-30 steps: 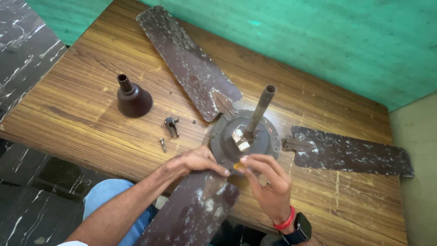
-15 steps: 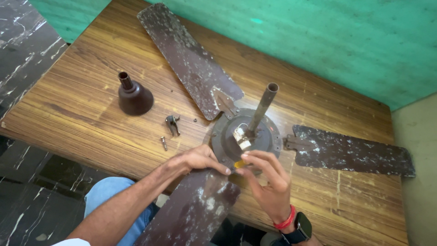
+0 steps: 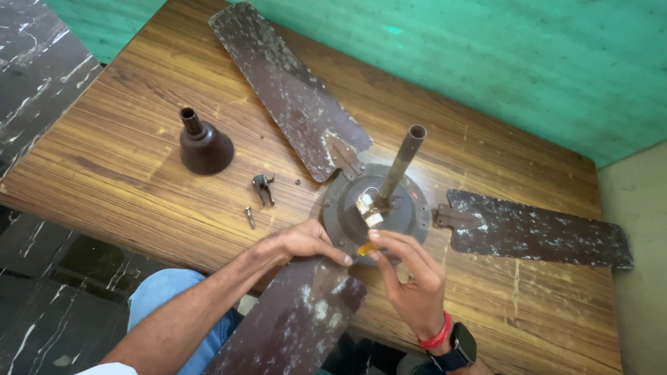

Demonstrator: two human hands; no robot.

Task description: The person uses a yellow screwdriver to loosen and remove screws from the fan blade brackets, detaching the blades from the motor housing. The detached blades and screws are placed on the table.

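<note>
Brown fan motor (image 3: 379,212), both hands (image 3: 306,243) (image 3: 410,278) at its near edge

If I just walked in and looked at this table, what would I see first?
A dusty brown ceiling fan lies taken apart in the middle of the wooden table, its rod sticking up and three long blades spread out. The left hand rests on the near blade, and the right hand pinches a small orange piece at the fan's edge. To the left stand a dark cone-shaped cover and a few small metal bits.
</note>
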